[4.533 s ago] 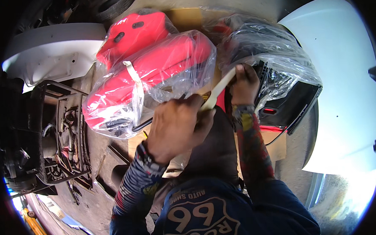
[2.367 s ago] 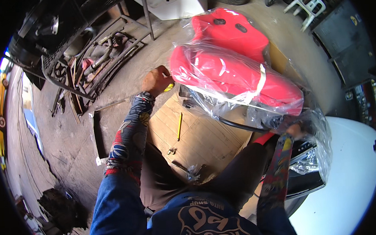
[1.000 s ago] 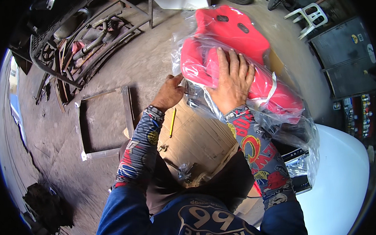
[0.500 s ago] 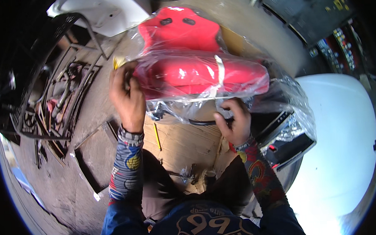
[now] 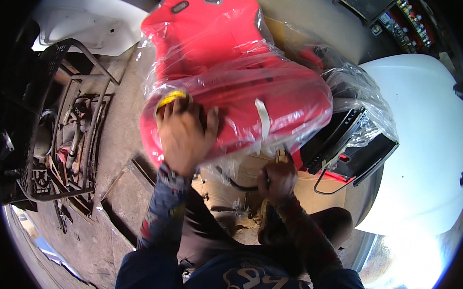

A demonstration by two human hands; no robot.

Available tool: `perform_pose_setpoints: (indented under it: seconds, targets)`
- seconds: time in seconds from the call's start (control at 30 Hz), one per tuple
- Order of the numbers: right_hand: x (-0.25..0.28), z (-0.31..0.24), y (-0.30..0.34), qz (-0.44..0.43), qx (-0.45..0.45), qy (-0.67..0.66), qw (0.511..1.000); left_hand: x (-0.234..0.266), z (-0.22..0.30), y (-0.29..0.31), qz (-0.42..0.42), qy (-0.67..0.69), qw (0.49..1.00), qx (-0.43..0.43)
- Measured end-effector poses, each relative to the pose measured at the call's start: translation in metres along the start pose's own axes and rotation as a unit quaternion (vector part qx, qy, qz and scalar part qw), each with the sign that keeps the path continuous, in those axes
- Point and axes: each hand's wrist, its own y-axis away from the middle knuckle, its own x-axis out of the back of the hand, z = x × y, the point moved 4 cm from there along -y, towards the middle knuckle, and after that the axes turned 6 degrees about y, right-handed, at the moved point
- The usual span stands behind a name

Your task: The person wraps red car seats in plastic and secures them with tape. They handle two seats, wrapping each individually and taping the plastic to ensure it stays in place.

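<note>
A red bucket seat [image 5: 230,116] wrapped in clear plastic stands in front of me, its backrest away from me. A pale strip [image 5: 263,118] lies across the front of its cushion. My left hand [image 5: 184,136] rests on the left of the cushion, its fingers curled around a yellow roll [image 5: 172,99] that looks like tape. Below the cushion's front edge, my right hand [image 5: 278,178] is closed, beside a curved black bar [image 5: 242,187]. A small tan tip shows above that fist; what it grips is too blurred to make out.
Black metal seat rails [image 5: 332,140], partly in plastic, lie at the right beside a large white panel [image 5: 417,146]. Flattened cardboard [image 5: 321,189] lies under the seat. A metal rack [image 5: 81,146] with scrap parts stands left, near an angled metal frame [image 5: 123,201] on the floor.
The seat has tilted, bringing more of its cushion and backrest into view. My left hand has moved right onto the cushion with the yellow roll. My right hand has lowered and closed.
</note>
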Motion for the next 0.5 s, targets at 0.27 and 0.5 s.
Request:
perform_pose_setpoints:
  seconds: [0.27,0.5]
  targets:
    - [-0.032,0.015,0.103,-0.123,-0.04,0.072,0.989,0.008,0.02,0.081,-0.065,0.053,0.996,0.007]
    - [-0.06,0.018,0.14,-0.197,0.015,0.12,0.973,0.001,0.028,0.138,-0.081,0.047,0.995,0.043]
